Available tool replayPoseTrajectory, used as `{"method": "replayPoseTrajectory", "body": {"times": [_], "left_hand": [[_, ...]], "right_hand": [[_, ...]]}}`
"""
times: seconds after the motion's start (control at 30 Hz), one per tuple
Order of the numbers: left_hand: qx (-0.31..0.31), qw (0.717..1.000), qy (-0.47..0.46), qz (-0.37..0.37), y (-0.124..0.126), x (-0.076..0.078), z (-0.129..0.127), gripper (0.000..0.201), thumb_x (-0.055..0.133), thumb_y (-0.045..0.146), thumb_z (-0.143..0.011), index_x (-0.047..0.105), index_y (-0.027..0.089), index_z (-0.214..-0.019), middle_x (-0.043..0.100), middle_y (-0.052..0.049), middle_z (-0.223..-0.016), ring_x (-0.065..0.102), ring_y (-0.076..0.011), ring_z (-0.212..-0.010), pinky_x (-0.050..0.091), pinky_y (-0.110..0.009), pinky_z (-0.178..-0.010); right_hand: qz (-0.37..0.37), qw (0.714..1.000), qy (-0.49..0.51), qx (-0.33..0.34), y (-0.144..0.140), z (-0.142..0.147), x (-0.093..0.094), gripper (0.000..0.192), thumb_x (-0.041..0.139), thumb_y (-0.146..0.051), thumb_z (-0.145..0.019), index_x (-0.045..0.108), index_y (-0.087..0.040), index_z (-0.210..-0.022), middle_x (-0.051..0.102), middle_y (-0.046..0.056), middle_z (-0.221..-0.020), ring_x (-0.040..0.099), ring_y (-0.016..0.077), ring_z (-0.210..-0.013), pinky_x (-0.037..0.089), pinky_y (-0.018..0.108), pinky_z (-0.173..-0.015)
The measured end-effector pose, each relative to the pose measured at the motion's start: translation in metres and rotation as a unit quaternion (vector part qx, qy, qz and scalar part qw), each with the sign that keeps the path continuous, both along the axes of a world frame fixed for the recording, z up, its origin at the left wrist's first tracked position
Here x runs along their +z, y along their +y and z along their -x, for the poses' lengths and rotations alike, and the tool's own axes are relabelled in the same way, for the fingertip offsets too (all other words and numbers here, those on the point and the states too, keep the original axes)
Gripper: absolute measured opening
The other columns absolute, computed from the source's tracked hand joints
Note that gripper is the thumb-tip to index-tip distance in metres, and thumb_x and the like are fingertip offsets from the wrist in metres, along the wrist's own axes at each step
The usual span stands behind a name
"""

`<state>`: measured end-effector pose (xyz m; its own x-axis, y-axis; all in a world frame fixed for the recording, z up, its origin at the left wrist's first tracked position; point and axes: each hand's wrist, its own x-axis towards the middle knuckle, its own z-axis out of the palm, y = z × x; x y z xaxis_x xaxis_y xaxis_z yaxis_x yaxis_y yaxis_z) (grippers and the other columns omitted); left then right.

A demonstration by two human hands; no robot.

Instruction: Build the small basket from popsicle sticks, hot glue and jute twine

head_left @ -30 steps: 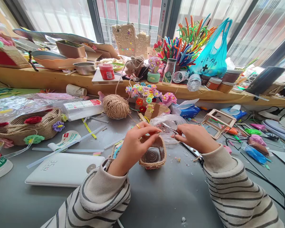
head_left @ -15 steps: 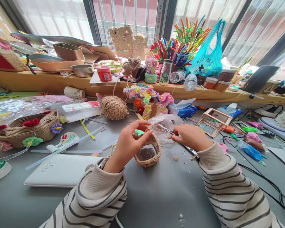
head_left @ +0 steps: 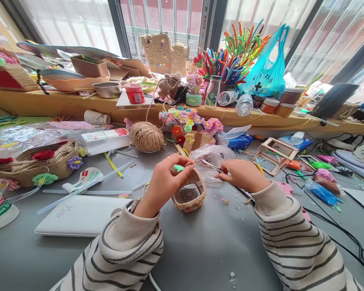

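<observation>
Left hand (head_left: pixel 165 178): fingertips together (on what, I cannot tell) at the basket (head_left: pixel 190 205)'s twelve o'clock; right hand (head_left: pixel 241 173): clamped on a metal tool (head_left: pixel 211 165).

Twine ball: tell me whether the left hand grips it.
No, the twine ball sits apart from the left hand, farther back.

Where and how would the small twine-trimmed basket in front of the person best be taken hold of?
Probably pinch the basket by its rim at the near-right corner, coming from the person's near right, thumb inside and fingers outside. The open top leaves that edge exposed, while the left hand covers part of its left side.
</observation>
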<state>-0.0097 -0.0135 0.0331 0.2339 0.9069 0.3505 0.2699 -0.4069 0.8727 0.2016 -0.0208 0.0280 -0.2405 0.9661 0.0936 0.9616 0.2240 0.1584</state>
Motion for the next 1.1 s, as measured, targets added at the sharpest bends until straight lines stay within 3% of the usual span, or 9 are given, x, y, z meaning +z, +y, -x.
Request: {"method": "replayPoseTrajectory", "body": {"times": [0.13,0.37,0.67,1.1], "left_hand": [[0.023,1.000,-0.005,0.002,0.001,-0.003,0.000,0.019,0.061,0.035,-0.070,0.063,0.018,-0.079,0.064,-0.001,-0.077,0.058,-0.0142,-0.072,0.046,-0.019,-0.055],[0.022,1.000,0.004,0.005,0.000,-0.005,0.001,0.018,0.063,0.034,-0.069,0.065,0.019,-0.078,0.068,-0.002,-0.078,0.061,-0.0167,-0.075,0.047,-0.024,-0.066],[0.036,0.999,0.005,-0.009,0.000,-0.006,0.001,0.015,0.062,0.031,-0.069,0.068,0.019,-0.077,0.069,-0.001,-0.078,0.061,-0.0172,-0.075,0.046,-0.027,-0.073],[0.028,0.999,0.008,-0.016,-0.001,-0.007,0.000,0.015,0.062,0.031,-0.071,0.067,0.018,-0.077,0.069,-0.001,-0.077,0.061,-0.0159,-0.074,0.047,-0.023,-0.066]], "right_hand": [[-0.046,0.998,0.033,0.015,-0.002,0.004,0.004,0.035,0.038,-0.046,-0.084,0.055,-0.018,-0.071,0.062,0.003,-0.073,0.055,0.0139,-0.064,0.023,0.025,-0.048],[-0.067,0.990,0.059,0.112,-0.002,0.015,-0.002,0.036,0.038,-0.048,-0.084,0.054,-0.017,-0.075,0.060,0.003,-0.075,0.054,0.0120,-0.065,0.026,0.024,-0.051],[-0.087,0.987,0.057,0.122,0.002,0.019,-0.015,0.032,0.037,-0.040,-0.086,0.054,-0.016,-0.077,0.060,0.005,-0.077,0.053,0.0130,-0.065,0.026,0.025,-0.051],[-0.075,0.988,0.035,0.128,0.001,0.019,-0.012,0.029,0.039,-0.038,-0.086,0.054,-0.015,-0.078,0.060,0.006,-0.077,0.053,0.0134,-0.064,0.023,0.025,-0.049]]}}
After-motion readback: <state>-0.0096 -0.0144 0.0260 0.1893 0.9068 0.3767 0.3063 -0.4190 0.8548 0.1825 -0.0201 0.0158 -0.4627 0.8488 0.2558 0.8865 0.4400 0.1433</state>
